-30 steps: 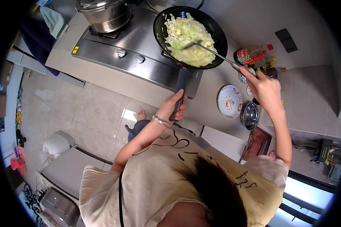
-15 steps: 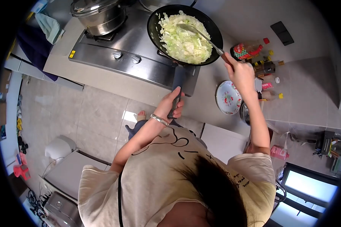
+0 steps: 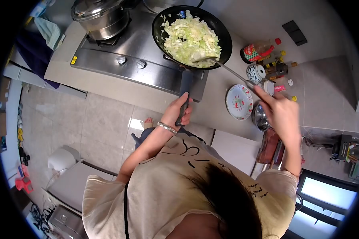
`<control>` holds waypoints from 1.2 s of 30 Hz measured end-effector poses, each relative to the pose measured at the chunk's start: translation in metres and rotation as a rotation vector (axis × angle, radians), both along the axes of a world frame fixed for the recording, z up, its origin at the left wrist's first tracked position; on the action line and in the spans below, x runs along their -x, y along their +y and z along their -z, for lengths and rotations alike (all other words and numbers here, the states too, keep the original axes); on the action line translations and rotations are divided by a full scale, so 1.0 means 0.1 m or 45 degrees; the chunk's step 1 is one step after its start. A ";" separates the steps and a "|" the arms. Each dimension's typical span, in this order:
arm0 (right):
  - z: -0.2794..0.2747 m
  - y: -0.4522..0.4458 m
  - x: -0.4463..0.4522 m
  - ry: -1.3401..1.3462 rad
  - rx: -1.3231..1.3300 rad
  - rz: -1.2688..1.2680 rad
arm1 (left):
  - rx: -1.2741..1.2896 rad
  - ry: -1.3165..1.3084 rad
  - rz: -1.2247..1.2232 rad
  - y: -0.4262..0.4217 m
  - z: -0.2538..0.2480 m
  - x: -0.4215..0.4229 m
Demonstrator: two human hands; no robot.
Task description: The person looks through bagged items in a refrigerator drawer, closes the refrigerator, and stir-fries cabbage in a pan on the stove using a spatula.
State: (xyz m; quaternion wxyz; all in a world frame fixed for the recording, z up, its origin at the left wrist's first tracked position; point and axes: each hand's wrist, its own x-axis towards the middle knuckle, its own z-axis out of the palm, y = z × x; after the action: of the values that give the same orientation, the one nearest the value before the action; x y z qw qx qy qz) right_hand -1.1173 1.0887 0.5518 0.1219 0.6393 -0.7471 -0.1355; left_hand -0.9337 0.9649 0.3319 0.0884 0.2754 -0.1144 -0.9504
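Observation:
Chopped cabbage lies heaped in a black wok on the stove. My left hand is wrapped round the wok's dark handle. In my right hand is a spatula with a long metal shaft, gripped at its wooden end. The spatula's blade rests at the near edge of the cabbage, by the wok's rim. Below the shaft, a white plate with a red floral pattern sits on the counter, and a metal bowl is partly hidden beside my right hand.
A lidded steel pot occupies the left side of the steel stove. Several bottles, among them one with a red cap, stand along the wall at right, with a patterned white jar in front of them.
My right hand has moved right and towards me, drawing the spatula blade from the far part of the cabbage to the near rim. My left hand stays on the wok handle.

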 end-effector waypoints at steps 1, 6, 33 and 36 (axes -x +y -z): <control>0.24 -0.07 0.08 -0.028 -0.002 0.060 | -0.005 -0.007 0.005 0.00 0.00 0.00; 0.71 -0.30 0.39 -0.225 0.334 0.110 | 0.002 -0.019 0.021 0.01 0.00 -0.01; 0.92 -0.39 0.52 -0.155 0.303 0.117 | 0.026 -0.010 0.018 0.02 0.03 -0.01; 0.86 -0.34 0.39 -0.108 0.411 0.168 | 0.008 0.012 0.013 0.01 0.05 -0.01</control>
State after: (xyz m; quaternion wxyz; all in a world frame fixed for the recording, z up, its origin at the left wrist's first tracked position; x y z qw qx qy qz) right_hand -1.1562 1.0545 0.4661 0.1821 0.5660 -0.8040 0.0056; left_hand -0.9331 0.9659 0.3267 0.0850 0.2701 -0.1185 -0.9517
